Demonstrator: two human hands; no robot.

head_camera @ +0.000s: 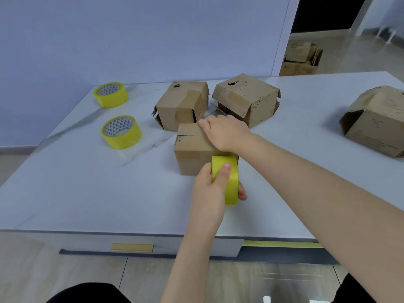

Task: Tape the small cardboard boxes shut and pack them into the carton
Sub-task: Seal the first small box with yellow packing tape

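Your right hand (223, 132) is lying flat, fingers straight, on top of the nearest small cardboard box (192, 149) — pressing the flaps down so the centre seam is lying closed for taping. Your left hand (207, 191) is gripping a yellow tape roll (228, 182), thumb on its outer face and fingers curled underneath. It is holding the roll edge-up against the box's near side, probably to start a strip there and run it up over the seam. Can't tell whether any tape is stuck to the box yet.

Two more worn boxes are sitting just behind, the left rear box (183, 103) and the right rear box (247, 97), both with loose flaps. A fourth box (376, 121) is sitting well apart at the right edge, also unsealed. Two spare tape rolls (111, 94) (121, 131) are lying off to the left, out of the way.

Everything is resting on a white marble-look worktop (87, 182) with a gold drawer handle (132, 247) below its front edge. A pale wall is running behind it. Through the doorway at right, a larger carton (301, 60) is sitting on the floor — likely the packing target, and far from the boxes.
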